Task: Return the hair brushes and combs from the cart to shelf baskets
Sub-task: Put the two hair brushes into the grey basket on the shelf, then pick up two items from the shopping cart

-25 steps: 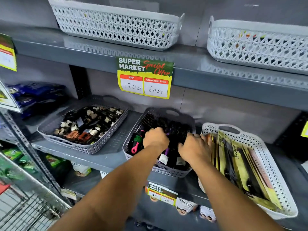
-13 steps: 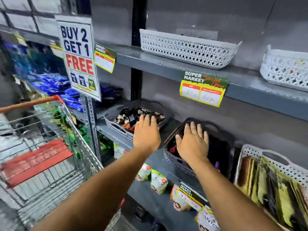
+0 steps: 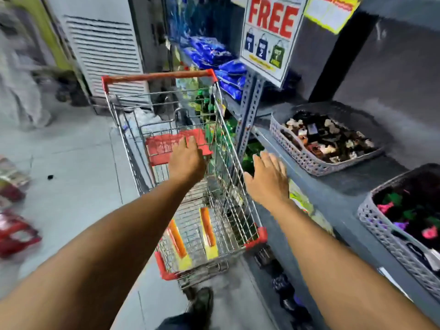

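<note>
A wire shopping cart [image 3: 226, 148] with red trim stands to the left of the shelf. Two packaged items with orange and yellow cards [image 3: 207, 231] lie on its bottom. My left hand [image 3: 185, 160] hangs open over the cart, above the red child seat flap. Holding nothing and with its fingers spread, my right hand [image 3: 267, 178] hovers over the cart's right rim beside the shelf edge. At the far right, on the shelf, sits a grey basket [image 3: 381, 227] holding dark hair brushes with pink, green and purple parts.
A second grey basket [image 3: 307, 158] of hair clips sits on the shelf [image 3: 338, 184] further back. A "FREE" offer sign [image 3: 269, 36] hangs from the shelf upright. Blue packets fill the shelves behind. Red packets [image 3: 14, 232] lie on the floor at left.
Both hands have left the brush basket and swung left to the cart. My view has turned left and down, from the shelf to the cart and floor.
</note>
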Demonstrator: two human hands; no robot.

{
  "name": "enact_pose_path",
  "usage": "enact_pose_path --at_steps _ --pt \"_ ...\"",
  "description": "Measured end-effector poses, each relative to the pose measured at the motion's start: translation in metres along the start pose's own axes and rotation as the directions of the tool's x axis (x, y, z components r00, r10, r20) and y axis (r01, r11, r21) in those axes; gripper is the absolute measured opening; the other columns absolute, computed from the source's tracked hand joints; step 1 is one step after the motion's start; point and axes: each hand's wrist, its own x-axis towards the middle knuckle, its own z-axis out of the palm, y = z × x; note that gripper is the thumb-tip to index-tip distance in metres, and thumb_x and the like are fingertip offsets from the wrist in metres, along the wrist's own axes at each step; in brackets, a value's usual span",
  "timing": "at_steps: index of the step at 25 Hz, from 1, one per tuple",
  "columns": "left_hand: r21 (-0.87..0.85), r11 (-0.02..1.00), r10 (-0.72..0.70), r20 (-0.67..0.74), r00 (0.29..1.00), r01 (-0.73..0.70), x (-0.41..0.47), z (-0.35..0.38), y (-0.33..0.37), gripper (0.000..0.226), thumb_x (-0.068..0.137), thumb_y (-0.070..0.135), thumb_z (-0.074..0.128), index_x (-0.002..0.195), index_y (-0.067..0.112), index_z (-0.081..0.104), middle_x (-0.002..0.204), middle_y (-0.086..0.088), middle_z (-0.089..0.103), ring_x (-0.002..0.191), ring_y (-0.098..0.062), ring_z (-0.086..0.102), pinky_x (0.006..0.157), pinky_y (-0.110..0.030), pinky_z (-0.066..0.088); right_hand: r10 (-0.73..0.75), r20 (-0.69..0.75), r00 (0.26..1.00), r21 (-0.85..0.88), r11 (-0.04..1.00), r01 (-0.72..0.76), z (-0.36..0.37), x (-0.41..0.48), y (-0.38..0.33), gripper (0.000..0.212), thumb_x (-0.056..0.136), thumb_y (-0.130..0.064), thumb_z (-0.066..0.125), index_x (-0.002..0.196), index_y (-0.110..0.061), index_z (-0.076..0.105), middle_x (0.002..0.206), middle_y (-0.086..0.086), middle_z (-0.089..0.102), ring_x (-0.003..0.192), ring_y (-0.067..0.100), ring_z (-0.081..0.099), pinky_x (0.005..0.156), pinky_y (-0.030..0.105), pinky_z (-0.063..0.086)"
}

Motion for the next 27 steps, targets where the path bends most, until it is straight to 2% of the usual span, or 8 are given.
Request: enact_pose_path --at_steps 4,7,10,15,18,20,24,27 --pt "-0.180 0.940 -0.259 0.170 0.951 0.289 0.005 0.044 -0.057 0.038 0.095 0.019 0.045 0.128 0.000 0.045 0.124 -0.029 0.053 0.113 -0.046 0.051 0.093 -0.047 0.042 -0.004 0.250 0.968 0.126 0.992 -0.028 0.066 0.026 -0.027 0.049 0.088 -0.037 0.055 0.131 -0.014 0.047 0.134 0.012 0.050 0.121 0.034 0.048 0.098 0.042 0.041" --pt "-0.211 0.812 -0.464 0.332 0.821 0.544 -0.001 0.092 -0.077 0.039 0.096 0.021 0.048 0.129 0.000 0.047 0.124 -0.025 0.059 0.115 -0.040 0.055 0.095 -0.042 0.045 0.053 0.468 0.882 0.218 0.961 -0.173 0.125 0.042 -0.031 0.044 0.088 -0.033 0.059 0.127 -0.015 0.050 0.120 0.011 0.060 0.095 0.028 0.061 0.080 0.039 0.052" --pt "-0.143 0.694 -0.575 0.479 0.663 0.706 -0.024 0.151 -0.096 0.042 0.094 0.012 0.052 0.133 0.000 0.045 0.128 -0.024 0.058 0.118 -0.038 0.054 0.091 -0.037 0.045 0.117 0.613 0.781 0.173 0.945 -0.277 0.188 0.051 -0.026 0.044 0.089 -0.031 0.060 0.129 -0.016 0.050 0.114 0.009 0.064 0.078 0.018 0.063 0.059 0.028 0.049" --pt "0.071 0.558 -0.701 0.574 0.423 0.827 -0.054 0.228 -0.131 0.031 0.088 0.009 0.053 0.117 -0.002 0.055 0.117 -0.023 0.065 0.108 -0.038 0.061 0.082 -0.036 0.048 0.252 0.750 0.612 -0.005 0.927 -0.376 0.282 0.044 -0.018 0.029 0.088 -0.021 0.062 0.114 -0.009 0.059 0.107 0.012 0.065 0.085 0.026 0.061 0.068 0.029 0.048" --pt "0.174 0.617 -0.689 0.592 0.419 0.768 -0.063 0.257 -0.146 0.036 0.087 0.006 0.052 0.123 -0.001 0.051 0.116 -0.022 0.065 0.107 -0.038 0.061 0.078 -0.035 0.046 0.295 0.771 0.565 -0.062 0.917 -0.395 0.319 0.039 -0.016 0.018 0.088 -0.019 0.061 0.101 -0.007 0.061 0.105 0.016 0.066 0.081 0.030 0.060 0.060 0.026 0.047" --pt "0.185 0.658 -0.673 0.579 0.461 0.730 -0.074 0.273 -0.152 0.037 0.089 0.008 0.049 0.125 0.001 0.049 0.115 -0.021 0.065 0.105 -0.038 0.061 0.074 -0.035 0.042 0.313 0.784 0.537 -0.086 0.910 -0.405 0.334 0.036 -0.016 0.025 0.086 -0.022 0.066 0.104 -0.006 0.060 0.108 0.017 0.065 0.093 0.033 0.062 0.068 0.030 0.048" --pt "0.176 0.555 -0.773 0.471 0.426 0.813 -0.082 0.287 -0.155 0.032 0.098 0.022 0.036 0.113 0.002 0.056 0.110 -0.025 0.064 0.103 -0.041 0.060 0.081 -0.042 0.047 0.346 0.765 0.543 -0.088 0.892 -0.444 0.352 0.035 -0.017 0.041 0.084 -0.027 0.068 0.114 -0.003 0.053 0.117 0.019 0.061 0.107 0.036 0.058 0.071 0.030 0.039" --pt "0.221 0.515 -0.818 0.415 0.399 0.828 -0.084 0.289 -0.156 0.031 0.098 0.021 0.038 0.115 0.000 0.054 0.113 -0.025 0.060 0.105 -0.041 0.058 0.084 -0.046 0.048 0.343 0.733 0.587 -0.067 0.896 -0.439 0.365 0.033 -0.020 0.039 0.080 -0.027 0.073 0.107 -0.003 0.056 0.110 0.017 0.065 0.099 0.036 0.062 0.071 0.033 0.047"
